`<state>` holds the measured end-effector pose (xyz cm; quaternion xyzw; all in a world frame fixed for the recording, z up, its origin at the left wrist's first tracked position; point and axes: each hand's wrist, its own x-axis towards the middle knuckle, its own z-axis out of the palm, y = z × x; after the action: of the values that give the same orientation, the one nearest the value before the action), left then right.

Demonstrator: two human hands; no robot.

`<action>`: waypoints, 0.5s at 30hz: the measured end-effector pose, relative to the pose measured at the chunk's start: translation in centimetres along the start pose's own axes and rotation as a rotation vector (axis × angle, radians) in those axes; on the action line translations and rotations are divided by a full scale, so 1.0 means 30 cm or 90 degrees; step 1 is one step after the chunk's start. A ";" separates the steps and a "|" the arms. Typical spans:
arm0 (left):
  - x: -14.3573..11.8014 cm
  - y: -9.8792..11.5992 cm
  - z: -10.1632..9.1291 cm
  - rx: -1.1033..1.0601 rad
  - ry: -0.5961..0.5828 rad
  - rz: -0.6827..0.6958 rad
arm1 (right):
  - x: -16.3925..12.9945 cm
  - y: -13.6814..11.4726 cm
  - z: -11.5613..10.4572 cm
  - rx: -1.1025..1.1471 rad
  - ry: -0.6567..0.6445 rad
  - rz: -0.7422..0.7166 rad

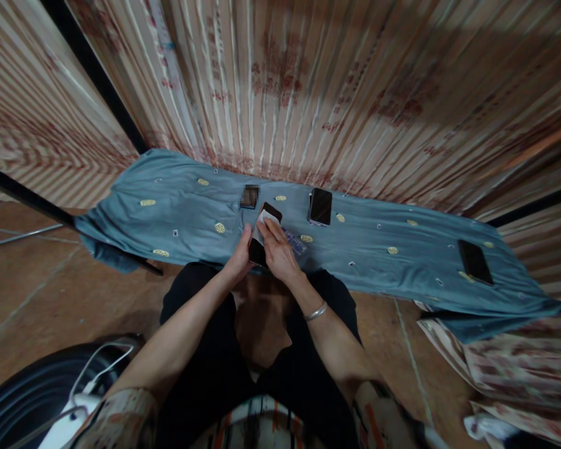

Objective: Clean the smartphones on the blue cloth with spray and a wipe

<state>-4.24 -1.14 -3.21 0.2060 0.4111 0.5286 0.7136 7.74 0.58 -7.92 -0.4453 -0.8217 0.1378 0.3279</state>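
My left hand grips the near end of a black phone that lies tilted over the front edge of a blue-grey cloth. My right hand presses a small white wipe against the phone's screen. A silver bangle sits on my right wrist. A small clear wrapper lies on the cloth just right of my right hand.
A second black phone lies on the cloth behind my hands, a third far right. A blurred dark patch sits left of them. Striped patterned fabric hangs behind. A white cable rests bottom left.
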 end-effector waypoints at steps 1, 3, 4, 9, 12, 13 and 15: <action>0.000 0.003 0.003 -0.004 0.001 0.007 | -0.001 -0.006 -0.001 0.004 -0.007 -0.007; -0.001 0.009 0.005 -0.010 0.004 0.011 | -0.003 -0.013 -0.005 0.013 -0.013 -0.018; -0.002 0.012 0.004 -0.011 0.003 0.006 | -0.003 -0.014 -0.008 0.017 -0.013 -0.021; -0.005 0.024 -0.007 -0.017 -0.001 -0.007 | -0.006 0.001 -0.019 0.028 -0.009 -0.001; -0.010 0.034 -0.011 -0.010 -0.005 -0.004 | -0.009 0.013 -0.025 0.025 -0.017 0.014; -0.012 0.038 -0.011 -0.007 -0.004 -0.005 | -0.010 0.016 -0.028 0.021 -0.023 0.019; -0.018 0.045 -0.007 -0.004 0.004 -0.010 | -0.012 0.019 -0.034 0.009 -0.035 0.035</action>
<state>-5.27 -1.19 -2.15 0.1993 0.4132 0.5249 0.7170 8.92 0.54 -7.59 -0.4612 -0.8170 0.1650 0.3043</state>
